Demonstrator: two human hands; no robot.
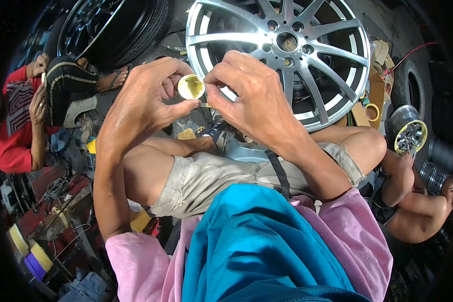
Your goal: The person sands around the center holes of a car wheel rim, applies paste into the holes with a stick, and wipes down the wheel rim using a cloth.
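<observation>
My left hand [151, 93] is closed around a small round cup [190, 89], its opening tilted up toward me. A yellowish smear coats part of the pale inside. At the cup's right rim, my right hand [251, 95] has thumb and forefinger pinched together. Something thin seems to stick out of that pinch toward the cup, too small to name. Just beyond both hands is a large silver alloy wheel rim [287, 43] with many spokes and a central hole. My knees are bent beneath it.
A black wheel with a tire [141, 35] lies at the upper left. Near it sits a person in a red shirt [17, 121]. Another bare-armed person [418, 206] is at the right by a smaller rim [410, 136]. Cardboard [375, 95] and a tape roll [372, 112] lie beside the large rim.
</observation>
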